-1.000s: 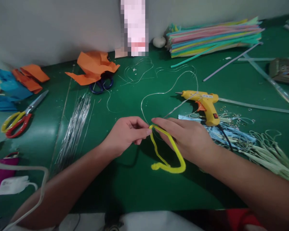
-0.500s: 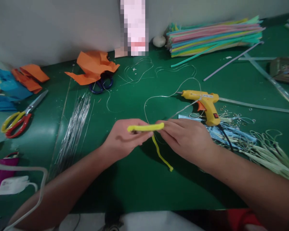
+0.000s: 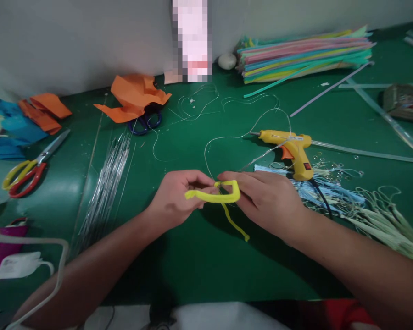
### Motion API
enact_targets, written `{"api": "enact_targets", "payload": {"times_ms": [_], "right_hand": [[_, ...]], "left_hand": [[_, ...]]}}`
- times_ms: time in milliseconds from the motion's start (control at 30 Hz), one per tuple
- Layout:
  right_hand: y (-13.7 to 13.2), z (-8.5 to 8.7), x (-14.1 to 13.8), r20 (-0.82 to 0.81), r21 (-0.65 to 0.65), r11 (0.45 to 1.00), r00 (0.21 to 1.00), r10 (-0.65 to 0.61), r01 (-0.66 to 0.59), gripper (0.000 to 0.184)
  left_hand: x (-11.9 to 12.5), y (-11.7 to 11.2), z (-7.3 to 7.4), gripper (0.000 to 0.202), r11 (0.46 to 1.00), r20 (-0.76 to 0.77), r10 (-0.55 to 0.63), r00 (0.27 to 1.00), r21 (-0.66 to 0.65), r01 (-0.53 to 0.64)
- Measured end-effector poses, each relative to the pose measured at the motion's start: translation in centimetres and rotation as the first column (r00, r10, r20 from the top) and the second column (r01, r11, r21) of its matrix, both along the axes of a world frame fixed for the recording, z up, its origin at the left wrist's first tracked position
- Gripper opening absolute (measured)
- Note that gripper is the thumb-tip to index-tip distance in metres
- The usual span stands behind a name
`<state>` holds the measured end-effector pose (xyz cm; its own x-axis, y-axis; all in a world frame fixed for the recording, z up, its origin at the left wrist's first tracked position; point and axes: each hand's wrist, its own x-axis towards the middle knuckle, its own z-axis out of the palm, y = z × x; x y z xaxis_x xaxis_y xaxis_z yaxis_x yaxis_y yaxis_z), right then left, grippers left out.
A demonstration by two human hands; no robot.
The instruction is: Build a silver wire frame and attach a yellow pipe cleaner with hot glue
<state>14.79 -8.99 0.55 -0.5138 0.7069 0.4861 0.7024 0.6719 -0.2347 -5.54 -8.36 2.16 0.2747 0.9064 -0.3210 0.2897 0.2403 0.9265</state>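
Observation:
Both hands meet over the middle of the green table [image 3: 199,270]. My left hand [image 3: 179,197] and my right hand [image 3: 266,201] are each closed on a yellow pipe cleaner [image 3: 215,197], which is bent into a small loop between them. One loose end hangs down toward the table. A thin silver wire [image 3: 227,137] curls away from the same spot toward the back of the table.
A yellow glue gun [image 3: 291,146] lies behind my right hand, beside pale blue and green tassels [image 3: 365,206]. A stack of coloured pipe cleaners [image 3: 306,52] is at back right. Silver wires [image 3: 106,183], red-and-yellow scissors [image 3: 27,169] and orange paper [image 3: 134,96] lie to the left.
The long hanging loop of the pipe cleaner has been folded up between the hands into a short loop; one end now dangles. Both hands stayed in place.

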Motion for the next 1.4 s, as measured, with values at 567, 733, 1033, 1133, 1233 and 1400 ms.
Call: {"api": "enact_targets", "payload": {"times_ms": [567,733,1033,1133,1233,1400], "right_hand": [[0.2,0.5,-0.2,-0.015,0.175,0.982,0.997,0.072,-0.068,0.019],[0.2,0.2,-0.3,-0.014,0.156,0.980,0.991,0.131,-0.127,0.019],[-0.2,0.2,-0.2,-0.135,0.092,0.992,0.986,0.100,-0.088,0.011],[-0.2,0.2,-0.1,-0.105,0.114,0.993,0.994,0.042,-0.030,0.007],[-0.2,0.3,-0.2,-0.079,0.138,0.990,0.996,0.041,-0.030,0.007],[-0.5,0.4,-0.3,-0.074,0.156,0.988,0.997,0.010,0.002,0.007]], "left_hand": [[0.4,0.3,0.1,0.015,0.997,0.001,0.073,0.997,-0.031,-0.073],[0.4,-0.1,-0.7,0.018,0.996,0.030,0.081,0.996,-0.051,-0.079],[0.8,-0.3,0.0,0.017,0.990,0.056,0.135,0.989,-0.037,-0.133],[0.8,-0.4,0.3,0.012,0.989,0.018,0.146,0.989,-0.017,-0.146],[0.8,-0.5,0.4,0.010,0.990,0.018,0.139,0.990,-0.011,-0.139],[0.8,-0.6,0.2,0.010,0.988,0.054,0.154,0.987,-0.001,-0.154]]}}
